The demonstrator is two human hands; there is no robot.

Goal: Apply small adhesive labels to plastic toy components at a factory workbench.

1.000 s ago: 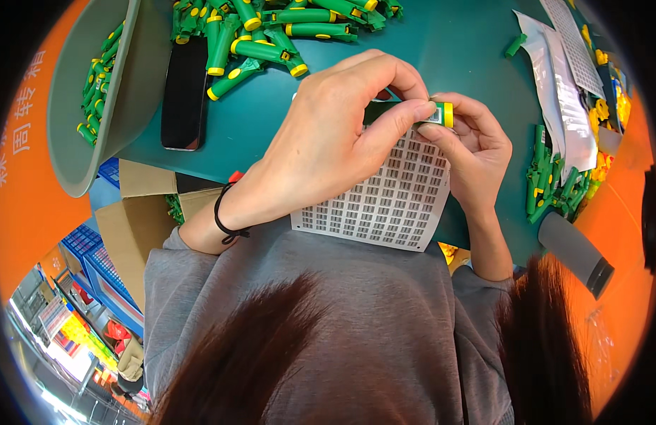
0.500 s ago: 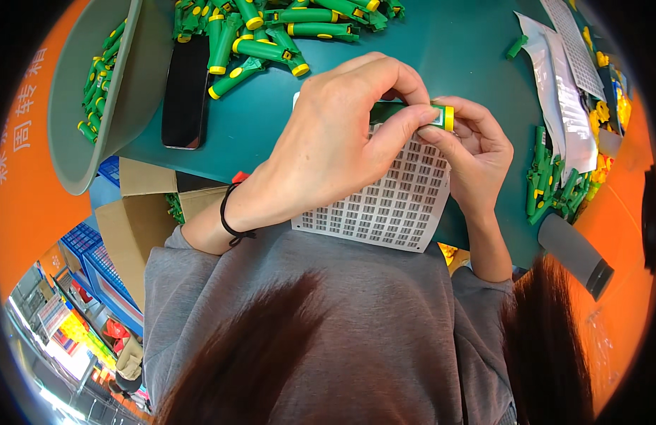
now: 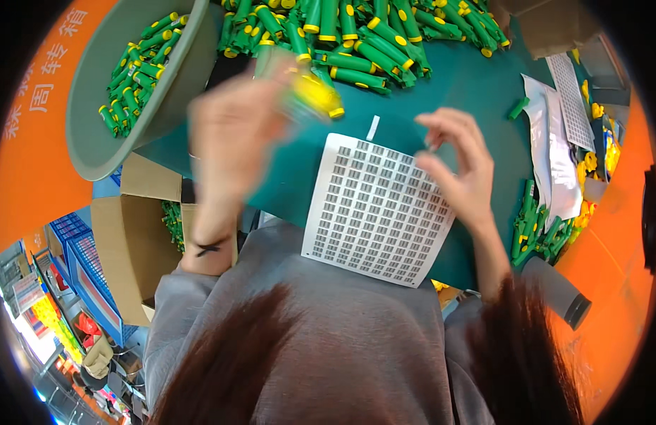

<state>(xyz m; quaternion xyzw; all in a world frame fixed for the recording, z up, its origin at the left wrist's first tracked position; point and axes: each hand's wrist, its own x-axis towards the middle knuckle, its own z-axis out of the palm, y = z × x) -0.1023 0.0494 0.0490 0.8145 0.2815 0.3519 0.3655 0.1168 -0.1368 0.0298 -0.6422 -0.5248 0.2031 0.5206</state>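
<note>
My left hand, smeared by motion, is raised near the grey-green bin, its fingers closed round a green plastic tube with a yellow end, also blurred. My right hand hovers over the upper right edge of a white label sheet, thumb and fingers apart, nothing between them. The sheet carries rows of small dark printed labels and lies at the front of the table. Just beyond its top edge is a small white strip.
A heap of green tubes covers the table's far side. The bin at left holds more tubes, with a cardboard box below it. At right are a white plastic bag, more tubes and a grey cylinder.
My left hand has moved left, away from my right hand, carrying the green tube. My right hand has let go of the tube and opened. The label sheet shows more fully.
</note>
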